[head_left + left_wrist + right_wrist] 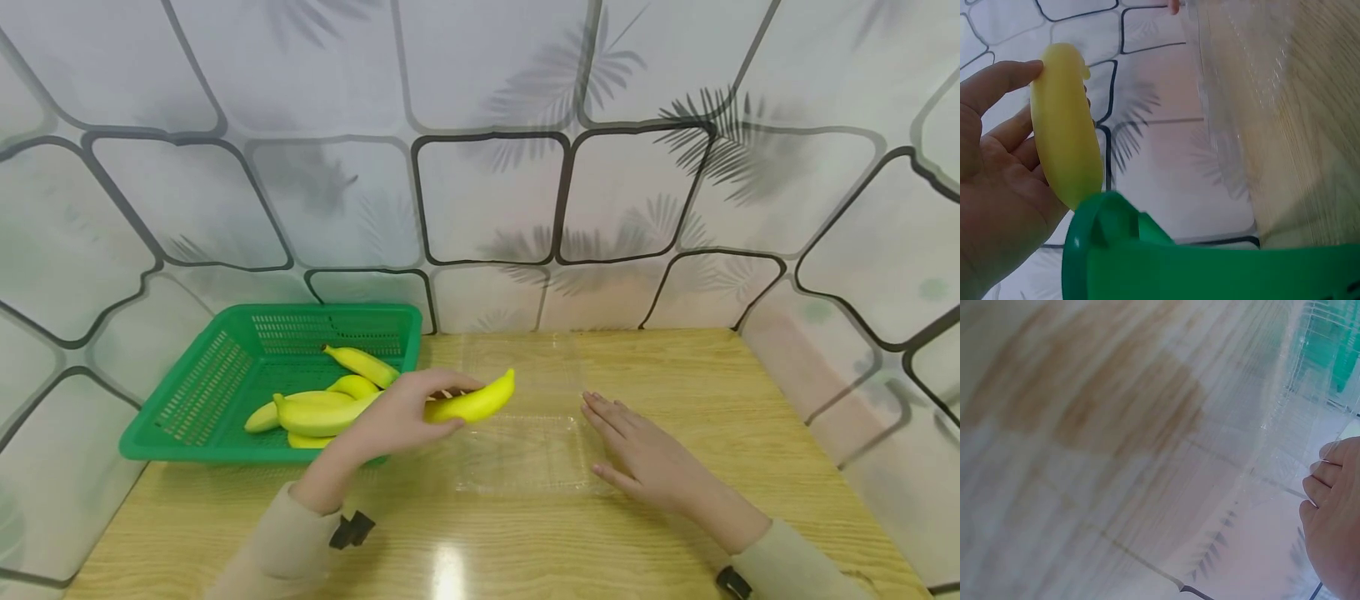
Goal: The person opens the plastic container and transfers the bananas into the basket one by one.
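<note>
A yellow banana (480,402) is gripped between the thumb and fingers of my left hand (401,421), just right of the green basket (187,452). In the left wrist view the same banana (1066,125) stands nearly upright, with the thumb on one side and fingers behind it. Below and right of it lies a clear plastic box (525,454), its lid side folded back towards the wall. My right hand (645,454) is beside the box's right edge, fingers extended and holding nothing; whether it touches the box I cannot tell.
Several more bananas (322,417) lie in the green basket on the left of the wooden table (675,358). A patterned wall covering (487,200) rises behind the table and along both sides.
</note>
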`<state>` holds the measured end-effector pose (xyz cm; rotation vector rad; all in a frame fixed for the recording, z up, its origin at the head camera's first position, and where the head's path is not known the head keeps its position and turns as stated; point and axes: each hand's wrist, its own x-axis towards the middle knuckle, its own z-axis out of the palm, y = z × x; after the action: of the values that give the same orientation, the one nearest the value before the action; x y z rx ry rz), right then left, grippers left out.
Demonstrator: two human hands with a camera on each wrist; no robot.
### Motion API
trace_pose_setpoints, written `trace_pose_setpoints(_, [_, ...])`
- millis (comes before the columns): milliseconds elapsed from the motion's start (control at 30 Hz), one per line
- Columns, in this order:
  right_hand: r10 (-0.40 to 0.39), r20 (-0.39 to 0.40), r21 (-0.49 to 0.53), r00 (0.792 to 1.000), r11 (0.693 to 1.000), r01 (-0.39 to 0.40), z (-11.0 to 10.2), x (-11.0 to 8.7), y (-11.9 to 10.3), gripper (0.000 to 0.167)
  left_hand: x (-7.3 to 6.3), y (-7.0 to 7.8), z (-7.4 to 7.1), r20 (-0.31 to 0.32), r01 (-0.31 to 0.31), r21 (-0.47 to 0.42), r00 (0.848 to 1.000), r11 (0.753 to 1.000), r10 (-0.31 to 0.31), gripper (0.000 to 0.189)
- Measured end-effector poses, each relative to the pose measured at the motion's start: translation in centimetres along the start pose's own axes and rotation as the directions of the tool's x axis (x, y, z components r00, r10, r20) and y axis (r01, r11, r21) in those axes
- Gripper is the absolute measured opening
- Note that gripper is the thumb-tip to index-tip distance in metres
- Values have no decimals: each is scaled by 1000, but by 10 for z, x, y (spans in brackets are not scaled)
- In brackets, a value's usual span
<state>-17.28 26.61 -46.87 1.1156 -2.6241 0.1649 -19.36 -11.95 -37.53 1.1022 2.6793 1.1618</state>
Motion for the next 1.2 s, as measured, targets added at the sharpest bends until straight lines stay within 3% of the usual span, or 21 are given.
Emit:
trace_pose_setpoints(367, [9,2,5,1000,1000,-9,-1,0,1,81,-19,-12,-21,-81,36,-1,996,999,-36,45])
trace_pose_setpoints(633, [12,13,7,1000,1000,-12,-1,1,0,81,-33,-22,-35,-116,108,20,988,994,-105,44])
trace_pose_setpoints(1200, [8,6,-4,1000,1000,-8,-1,1,-1,81,-64,-41,-60,-199,149,40,970,988,-139,39])
